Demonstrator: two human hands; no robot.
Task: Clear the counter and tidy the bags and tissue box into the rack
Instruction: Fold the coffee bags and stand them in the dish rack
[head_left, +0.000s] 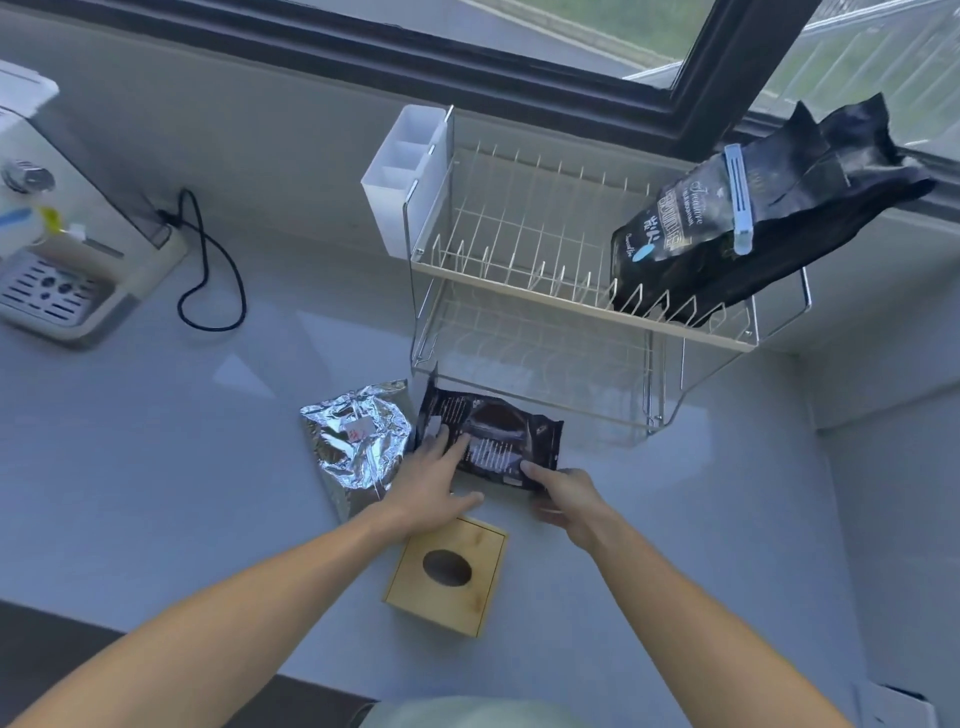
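Left hand (426, 480) lies flat, fingers straight, on dark bag (491, 441) | right hand (563, 499) pinches its right end | bag flat on table (156, 441) before rack (582, 312), long axis left-right.

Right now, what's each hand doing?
Left hand: open, fingers flat on the small black bag.
Right hand: gripping that bag's near edge.
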